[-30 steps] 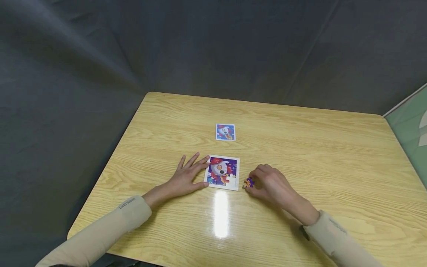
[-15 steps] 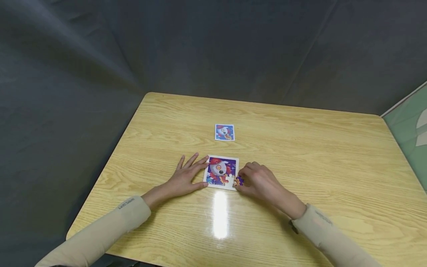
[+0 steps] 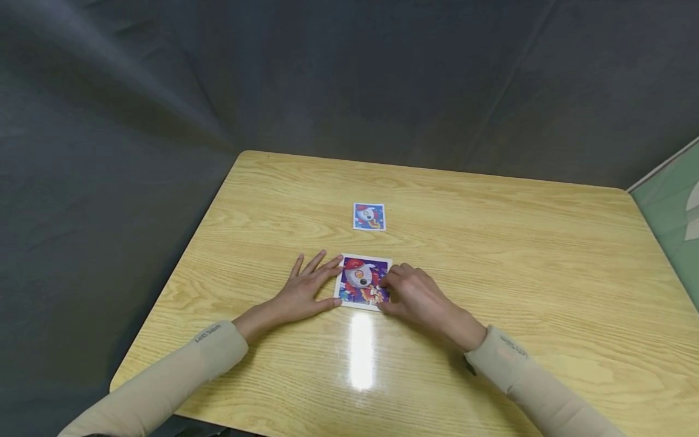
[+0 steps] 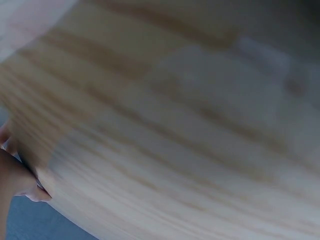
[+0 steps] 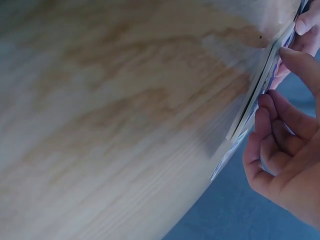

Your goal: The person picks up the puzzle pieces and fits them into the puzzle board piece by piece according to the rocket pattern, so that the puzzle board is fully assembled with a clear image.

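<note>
A square jigsaw puzzle (image 3: 358,276) in a white frame lies on the table, its picture a grey-and-red rocket on purple. Against the frame's left edge rests my left hand (image 3: 300,296), fingers spread and straight, with index fingertip and thumb touching the border. My right hand (image 3: 420,297) is over the lower right corner, pinching a jigsaw piece (image 3: 377,297) between thumb and fingers. That piece sits in or just over the corner gap; a bit of pale backing shows beside it. In the right wrist view the right fingers (image 5: 295,115) touch the puzzle's edge.
A small printed card (image 3: 369,216) with the same rocket picture lies behind the puzzle. The wooden table (image 3: 519,255) has rounded corners, and a dark curtain (image 3: 349,79) hangs behind it. A green panel (image 3: 671,200) stands at the right.
My right hand has moved left with the jigsaw piece, from beside the frame onto its lower right corner. The left hand has stayed in place.
</note>
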{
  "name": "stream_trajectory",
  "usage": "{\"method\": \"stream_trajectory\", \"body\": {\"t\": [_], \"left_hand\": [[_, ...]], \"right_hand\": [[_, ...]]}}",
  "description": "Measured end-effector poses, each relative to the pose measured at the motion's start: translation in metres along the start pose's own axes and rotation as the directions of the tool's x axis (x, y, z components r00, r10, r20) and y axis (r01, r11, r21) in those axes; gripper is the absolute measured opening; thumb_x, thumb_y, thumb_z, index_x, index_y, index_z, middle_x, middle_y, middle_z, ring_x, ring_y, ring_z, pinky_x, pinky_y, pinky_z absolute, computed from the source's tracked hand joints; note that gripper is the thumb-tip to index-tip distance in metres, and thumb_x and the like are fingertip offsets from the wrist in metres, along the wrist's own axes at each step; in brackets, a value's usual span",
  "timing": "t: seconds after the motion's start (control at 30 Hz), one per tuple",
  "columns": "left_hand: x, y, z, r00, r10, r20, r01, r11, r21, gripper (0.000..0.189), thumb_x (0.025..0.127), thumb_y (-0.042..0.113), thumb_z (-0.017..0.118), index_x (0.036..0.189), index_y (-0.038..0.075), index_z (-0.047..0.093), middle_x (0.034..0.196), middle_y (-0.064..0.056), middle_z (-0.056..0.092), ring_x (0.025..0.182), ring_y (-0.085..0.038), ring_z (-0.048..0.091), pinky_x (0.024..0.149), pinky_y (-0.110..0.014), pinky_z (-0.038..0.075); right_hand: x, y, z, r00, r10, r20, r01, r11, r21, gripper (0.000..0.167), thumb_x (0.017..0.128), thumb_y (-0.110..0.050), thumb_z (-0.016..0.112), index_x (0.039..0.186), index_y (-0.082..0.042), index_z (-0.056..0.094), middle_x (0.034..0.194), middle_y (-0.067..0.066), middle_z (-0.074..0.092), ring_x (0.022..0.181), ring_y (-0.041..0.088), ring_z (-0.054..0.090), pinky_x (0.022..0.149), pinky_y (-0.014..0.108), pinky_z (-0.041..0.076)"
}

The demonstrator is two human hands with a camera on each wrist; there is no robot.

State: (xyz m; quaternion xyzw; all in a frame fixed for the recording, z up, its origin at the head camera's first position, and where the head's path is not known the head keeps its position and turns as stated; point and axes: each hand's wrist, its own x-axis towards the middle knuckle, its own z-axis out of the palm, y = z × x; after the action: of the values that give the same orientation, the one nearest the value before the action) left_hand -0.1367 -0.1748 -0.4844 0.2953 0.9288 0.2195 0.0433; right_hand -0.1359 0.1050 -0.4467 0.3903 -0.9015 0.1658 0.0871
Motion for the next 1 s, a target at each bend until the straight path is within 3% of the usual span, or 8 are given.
{"method": "stream_trajectory", "body": {"t": [0.23,0.6,0.8,1.0], "left_hand": [[-0.0003,0.0002,-0.0014,1.000,0.001,-0.007,-0.001,1.000,-0.003,0.067,0.091,0.054,0.057,0.145,0.018,0.041,0.160,0.007,0.018,0.148,-0.025,0.005,0.114,-0.056,-0.010],[0.0010,-0.0002,0.0016,1.000,0.010,-0.006,-0.010,1.000,-0.009,0.065,0.092,0.054,0.055,0.145,0.018,0.042,0.160,0.006,0.018,0.148,-0.025,0.005,0.114,-0.057,-0.009],[0.0008,0.0005,0.0005,1.000,0.010,-0.007,-0.010,1.000,-0.007,0.066,0.092,0.054,0.056,0.145,0.018,0.041,0.160,0.006,0.018,0.148,-0.025,0.005,0.114,-0.057,-0.009],[-0.0009,0.0007,-0.0004,1.000,0.005,-0.007,-0.005,1.000,-0.006,0.066,0.091,0.053,0.056,0.145,0.018,0.041,0.160,0.005,0.018,0.148,-0.026,0.005,0.114,-0.057,-0.009]], "right_hand": [[0.0051,-0.0008,-0.0014,0.998,0.005,0.060,-0.007,0.999,0.034,0.038,0.074,-0.029,0.084,0.100,-0.005,0.072,0.089,0.002,0.064,0.079,0.016,0.056,0.066,0.030,0.050],[0.0068,-0.0012,-0.0017,0.993,0.041,0.110,-0.052,0.994,0.098,0.030,0.076,-0.024,0.082,0.096,-0.006,0.069,0.087,0.001,0.063,0.074,0.015,0.054,0.061,0.026,0.047],[0.0067,-0.0007,-0.0025,0.994,0.035,0.105,-0.049,0.990,0.130,0.025,0.075,-0.018,0.083,0.091,-0.006,0.069,0.086,0.001,0.062,0.074,0.014,0.054,0.062,0.025,0.048],[0.0040,-0.0022,-0.0001,0.994,0.040,0.102,-0.055,0.988,0.144,0.025,0.078,-0.017,0.080,0.097,-0.005,0.069,0.088,0.003,0.063,0.077,0.015,0.056,0.067,0.027,0.050]]}}
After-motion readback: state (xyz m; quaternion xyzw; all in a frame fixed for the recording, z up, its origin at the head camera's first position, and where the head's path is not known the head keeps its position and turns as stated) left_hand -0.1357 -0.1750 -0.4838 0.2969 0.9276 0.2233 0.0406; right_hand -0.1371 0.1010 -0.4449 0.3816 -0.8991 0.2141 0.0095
